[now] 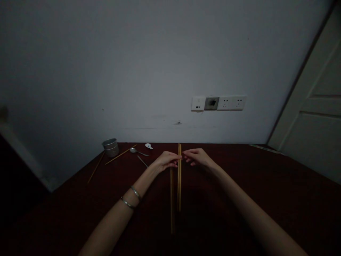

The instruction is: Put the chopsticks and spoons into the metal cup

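My left hand (167, 160) is closed in a pinch, with its fingertips laid across the upper part of a pair of light wooden chopsticks (179, 188). These chopsticks point away from me, side by side. Just right of them is my right hand (197, 157), fingers loosely curled and apart, its fingertips close to the sticks; I cannot tell whether they touch. Another pair of chopsticks (172, 206), darker, extends toward me from beneath my left hand. Two bangles circle my left forearm.
On the dark red table (226, 199), a metal cup (111, 148) stands at the back left. Nearby lie one chopstick (96, 168), another chopstick (119, 155), a metal spoon (137, 152), a thin metal utensil (142, 161) and a small white spoon (149, 146). A wall with sockets (231, 103) rises behind.
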`<act>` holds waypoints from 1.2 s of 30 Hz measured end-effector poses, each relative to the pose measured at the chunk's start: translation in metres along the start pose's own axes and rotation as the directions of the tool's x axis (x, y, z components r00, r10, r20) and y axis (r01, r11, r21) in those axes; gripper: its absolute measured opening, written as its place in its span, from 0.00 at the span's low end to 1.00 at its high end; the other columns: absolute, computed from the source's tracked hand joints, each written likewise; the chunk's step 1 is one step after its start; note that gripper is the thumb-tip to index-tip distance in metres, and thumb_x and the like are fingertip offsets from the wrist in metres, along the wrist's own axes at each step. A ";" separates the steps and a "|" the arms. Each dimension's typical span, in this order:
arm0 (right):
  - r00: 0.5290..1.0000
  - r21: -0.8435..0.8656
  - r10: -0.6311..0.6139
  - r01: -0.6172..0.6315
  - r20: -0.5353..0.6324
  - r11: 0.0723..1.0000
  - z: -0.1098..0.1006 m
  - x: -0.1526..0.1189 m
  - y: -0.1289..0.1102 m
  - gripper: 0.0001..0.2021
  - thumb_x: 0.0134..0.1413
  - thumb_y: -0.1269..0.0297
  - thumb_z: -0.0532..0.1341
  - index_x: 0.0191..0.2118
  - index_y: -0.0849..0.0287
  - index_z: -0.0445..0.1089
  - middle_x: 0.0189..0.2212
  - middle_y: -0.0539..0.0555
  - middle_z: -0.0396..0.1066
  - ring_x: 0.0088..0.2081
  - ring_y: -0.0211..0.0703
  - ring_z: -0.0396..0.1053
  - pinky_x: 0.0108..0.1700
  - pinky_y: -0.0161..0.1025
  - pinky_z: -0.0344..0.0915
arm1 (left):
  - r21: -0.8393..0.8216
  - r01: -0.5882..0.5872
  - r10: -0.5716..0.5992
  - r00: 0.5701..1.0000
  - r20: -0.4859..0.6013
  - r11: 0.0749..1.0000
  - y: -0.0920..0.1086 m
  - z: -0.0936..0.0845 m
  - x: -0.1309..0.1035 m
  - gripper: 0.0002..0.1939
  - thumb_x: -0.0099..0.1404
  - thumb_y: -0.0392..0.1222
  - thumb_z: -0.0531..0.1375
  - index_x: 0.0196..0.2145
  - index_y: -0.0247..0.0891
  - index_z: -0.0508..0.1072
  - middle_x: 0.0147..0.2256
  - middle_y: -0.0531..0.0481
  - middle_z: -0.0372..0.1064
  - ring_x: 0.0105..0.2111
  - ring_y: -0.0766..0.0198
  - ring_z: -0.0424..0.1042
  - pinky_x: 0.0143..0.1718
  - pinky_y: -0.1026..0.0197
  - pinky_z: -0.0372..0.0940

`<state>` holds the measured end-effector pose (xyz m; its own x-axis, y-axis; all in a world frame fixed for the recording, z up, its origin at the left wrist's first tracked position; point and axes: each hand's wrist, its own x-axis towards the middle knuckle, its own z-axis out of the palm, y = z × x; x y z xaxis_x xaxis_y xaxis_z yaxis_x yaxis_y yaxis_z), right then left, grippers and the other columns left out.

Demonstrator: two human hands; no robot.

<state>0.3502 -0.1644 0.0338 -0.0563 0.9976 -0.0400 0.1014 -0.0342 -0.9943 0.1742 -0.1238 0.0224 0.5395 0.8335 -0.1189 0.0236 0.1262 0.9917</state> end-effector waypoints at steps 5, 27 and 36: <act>0.996 0.160 0.061 -0.050 -0.067 0.986 -0.001 -0.001 0.002 0.11 0.47 0.60 0.63 0.27 0.65 0.72 0.27 0.54 0.71 0.22 0.27 0.64 0.18 0.21 0.58 | 0.044 0.061 -0.064 0.996 0.061 0.997 -0.003 0.004 0.000 0.14 0.43 0.43 0.69 0.24 0.29 0.75 0.18 0.53 0.64 0.20 0.74 0.62 0.25 0.65 0.65; 0.977 0.240 0.214 -0.208 0.002 0.948 0.022 0.008 0.033 0.07 0.46 0.67 0.64 0.24 0.67 0.70 0.15 0.48 0.67 0.14 0.25 0.61 0.15 0.20 0.58 | 0.426 0.048 -0.111 0.986 0.124 0.904 0.011 -0.020 -0.017 0.21 0.52 0.56 0.61 0.28 0.30 0.75 0.23 0.47 0.70 0.18 0.71 0.64 0.19 0.66 0.58; 0.958 0.136 0.285 -0.287 0.035 0.948 0.035 0.011 0.045 0.09 0.44 0.66 0.65 0.25 0.68 0.69 0.14 0.48 0.66 0.13 0.25 0.59 0.15 0.21 0.58 | 0.492 0.127 -0.104 0.992 -0.073 0.861 0.010 -0.067 -0.008 0.17 0.55 0.52 0.58 0.27 0.32 0.73 0.23 0.49 0.71 0.17 0.73 0.60 0.16 0.70 0.53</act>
<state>0.3190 -0.1576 -0.0151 -0.0593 0.9440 -0.3247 -0.0228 -0.3265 -0.9449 0.1139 -0.0931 0.0297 0.4709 0.8531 -0.2248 0.5030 -0.0503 0.8628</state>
